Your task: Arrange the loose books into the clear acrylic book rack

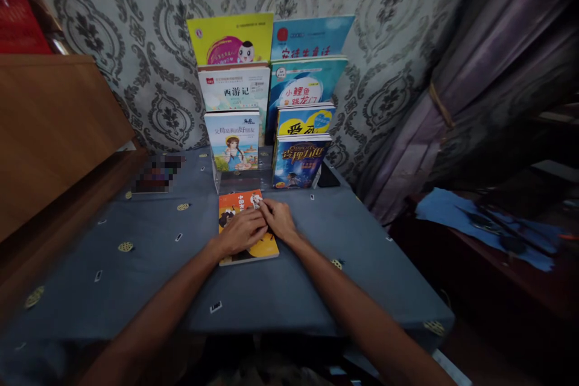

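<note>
A paperback book (265,247) with an orange and yellow cover lies on the cloth-covered table, just in front of a clear book stand (218,183). My left hand (244,229) rests flat across the middle of its cover, fingers stretched out to the right. Over the book's upper right edge lies my right hand (279,218), its fingers extended and touching the cover close to my left fingertips. Both hands hide part of the cover picture. Neither hand grasps the book visibly.
Books stand in two tiered columns on the stand, among them a white book (235,139) and a dark blue book (301,160). A dark flat object (328,176) lies right of them. A wooden cabinet (54,132) stands left; a purple curtain (416,96) hangs right.
</note>
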The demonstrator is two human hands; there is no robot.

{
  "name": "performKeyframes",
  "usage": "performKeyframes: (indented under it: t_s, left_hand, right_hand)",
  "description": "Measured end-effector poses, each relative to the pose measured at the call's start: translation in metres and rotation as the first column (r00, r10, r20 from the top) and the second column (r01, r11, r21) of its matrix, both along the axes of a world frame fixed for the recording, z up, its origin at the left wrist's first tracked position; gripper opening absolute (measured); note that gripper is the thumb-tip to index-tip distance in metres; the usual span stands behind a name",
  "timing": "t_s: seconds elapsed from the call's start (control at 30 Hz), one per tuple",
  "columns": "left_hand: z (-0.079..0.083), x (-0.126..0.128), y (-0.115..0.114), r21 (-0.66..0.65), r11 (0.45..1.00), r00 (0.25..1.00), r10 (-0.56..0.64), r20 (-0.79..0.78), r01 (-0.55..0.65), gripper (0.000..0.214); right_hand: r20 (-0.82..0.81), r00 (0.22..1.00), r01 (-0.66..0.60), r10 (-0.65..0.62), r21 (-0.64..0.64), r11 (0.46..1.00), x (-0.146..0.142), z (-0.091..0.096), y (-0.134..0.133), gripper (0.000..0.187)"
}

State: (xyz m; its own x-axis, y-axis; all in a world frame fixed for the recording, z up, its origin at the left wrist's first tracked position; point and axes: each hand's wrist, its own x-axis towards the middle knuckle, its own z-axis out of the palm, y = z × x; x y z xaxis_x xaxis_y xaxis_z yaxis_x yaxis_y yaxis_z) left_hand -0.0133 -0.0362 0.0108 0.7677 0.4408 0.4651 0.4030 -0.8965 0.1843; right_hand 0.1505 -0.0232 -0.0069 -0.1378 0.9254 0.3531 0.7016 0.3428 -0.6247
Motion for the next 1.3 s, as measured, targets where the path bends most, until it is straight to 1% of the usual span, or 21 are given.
performKeyframes:
  t_s: [0.17,0.37,0.57,0.77,1.03,1.3]
  left_hand:
    - [-0.0001,0.0004,-0.0003,-0.001,1.0,1.0,-0.017,0.015,0.017,0.025]
    - [-0.0021,0.0014,0.0005,-0.023,1.0,1.0,0.012,-0.009,-0.012,0.026]
    - [-0.0028,0.0012,0.0011,-0.01,1.0,1.0,0.015,-0.023,-0.016,0.027]
    - [-0.0036,0.0015,0.0008,0.011,1.0,1.0,0.02,-0.022,-0.02,0.026]
    - [-0.0013,0.0002,-0.0017,0.034,0.999,1.0,-0.005,-0.028,0.006,0.024]
    - [-0.0045,0.0011,-0.0004,0.036,0.999,1.0,0.004,0.007,-0.004,0.023]
  right_hand:
    - [0.018,1.0,-0.013,0.013,-0.018,1.0,0.0,0.0002,0.0,0.035]
    - [0.05,0.998,-0.021,0.023,-0.038,0.999,0.0011,-0.0012,0.0026,0.035]
    - [0.061,0.998,-0.028,0.031,-0.036,0.999,0.0009,-0.0026,0.004,0.035]
    - [0.046,0.998,-0.029,0.03,-0.025,0.999,0.0004,-0.0018,0.0025,0.034]
    - [0.001,1.0,-0.011,0.011,-0.009,1.0,-0.0004,0.0011,-0.0009,0.039]
    - [-0.006,0.999,-0.036,0.036,-0.021,0.999,0.0005,-0.0002,0.001,0.036]
